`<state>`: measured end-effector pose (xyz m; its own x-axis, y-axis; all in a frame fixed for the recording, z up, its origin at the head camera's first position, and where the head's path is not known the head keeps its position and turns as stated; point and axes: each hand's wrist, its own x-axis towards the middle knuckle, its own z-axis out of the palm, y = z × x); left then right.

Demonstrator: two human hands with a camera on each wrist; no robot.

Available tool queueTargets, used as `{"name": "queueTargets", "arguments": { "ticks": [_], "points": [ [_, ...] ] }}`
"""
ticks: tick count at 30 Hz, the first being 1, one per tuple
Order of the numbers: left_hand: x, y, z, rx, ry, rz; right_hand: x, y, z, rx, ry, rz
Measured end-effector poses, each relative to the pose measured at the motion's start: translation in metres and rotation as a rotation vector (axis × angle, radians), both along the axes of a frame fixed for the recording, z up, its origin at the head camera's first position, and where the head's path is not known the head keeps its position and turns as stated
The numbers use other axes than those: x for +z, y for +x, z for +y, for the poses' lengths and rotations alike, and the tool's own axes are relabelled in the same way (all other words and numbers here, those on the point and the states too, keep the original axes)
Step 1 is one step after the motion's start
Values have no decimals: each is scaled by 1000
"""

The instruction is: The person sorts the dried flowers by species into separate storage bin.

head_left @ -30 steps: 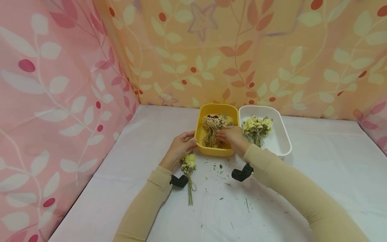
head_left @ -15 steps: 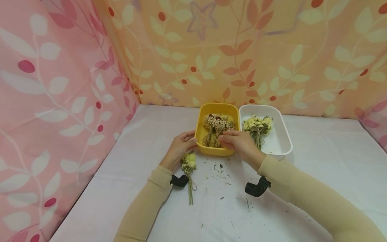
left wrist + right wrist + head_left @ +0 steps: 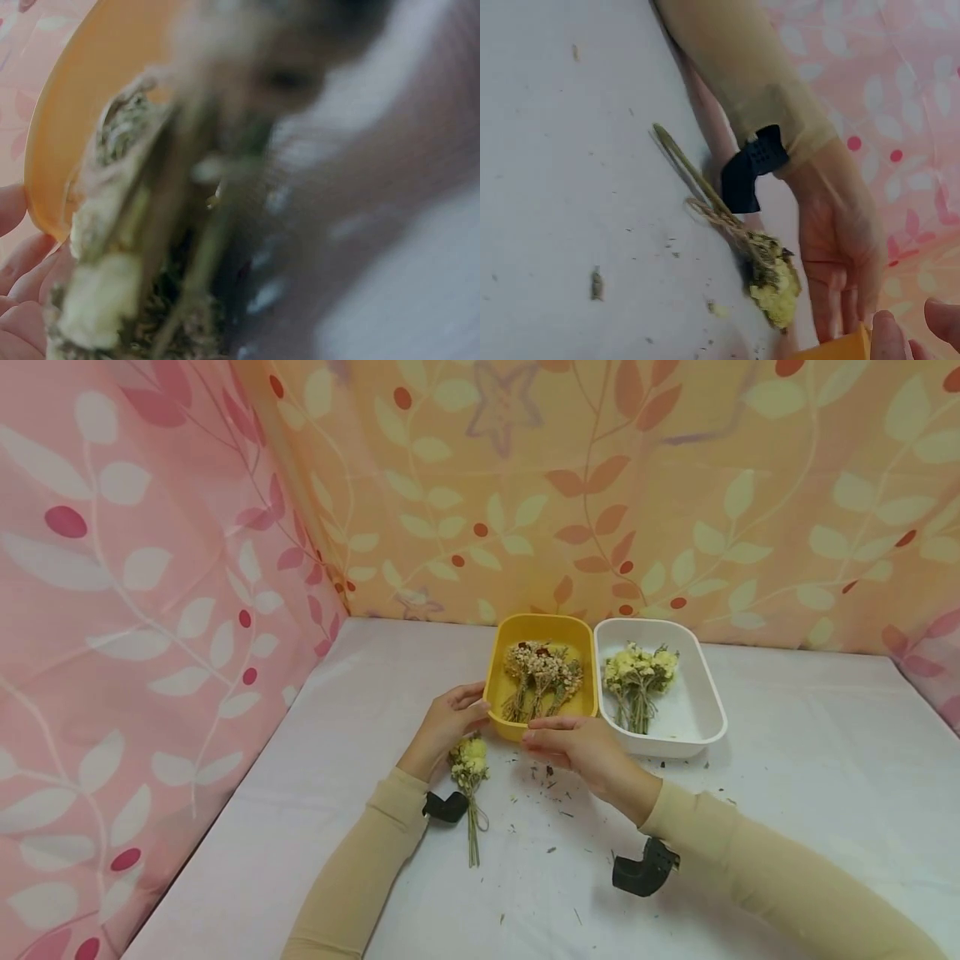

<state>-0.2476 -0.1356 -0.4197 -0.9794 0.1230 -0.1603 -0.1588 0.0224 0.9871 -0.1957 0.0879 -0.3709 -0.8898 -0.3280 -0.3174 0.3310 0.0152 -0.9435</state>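
A yellow tray [image 3: 504, 647] holds several dried flower bunches [image 3: 542, 675] with pale and dark red heads. My left hand [image 3: 442, 727] rests against its left side near the front corner, fingers fairly straight. Beside that wrist, a yellow dried flower bunch [image 3: 468, 768] tied with twine lies on the table, blossoms toward the tray. My right hand [image 3: 592, 756] hovers at the tray's front edge, fingers pointing left, with nothing visible in it. In the right wrist view its fingertips [image 3: 887, 337] show near the tray corner. The left wrist view is blurred by close stems [image 3: 202, 195].
To the right of the yellow tray, and touching or nearly so, stands a white tray [image 3: 701, 693] with yellow flower bunches [image 3: 637, 677]. Plant crumbs [image 3: 551, 849] litter the white tablecloth. Patterned cloth walls [image 3: 420, 485] rise at the back and left.
My right hand has drawn out of the yellow tray toward me, leaving a flower bunch inside at the right. My left hand has stayed at the tray's side.
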Motion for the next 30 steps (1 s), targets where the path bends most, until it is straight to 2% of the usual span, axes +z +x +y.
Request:
{"name": "queueTargets", "arguments": {
  "ticks": [10,19,30],
  "points": [
    [-1,1,1,12,-2,6,-24,7,-10,40,24,31],
    [0,-1,1,5,-2,-6,-40,5,-24,45,-12,-48],
    [0,-1,-1,-4,5,5,-50,3,-42,73,9,-66]
  ]
}}
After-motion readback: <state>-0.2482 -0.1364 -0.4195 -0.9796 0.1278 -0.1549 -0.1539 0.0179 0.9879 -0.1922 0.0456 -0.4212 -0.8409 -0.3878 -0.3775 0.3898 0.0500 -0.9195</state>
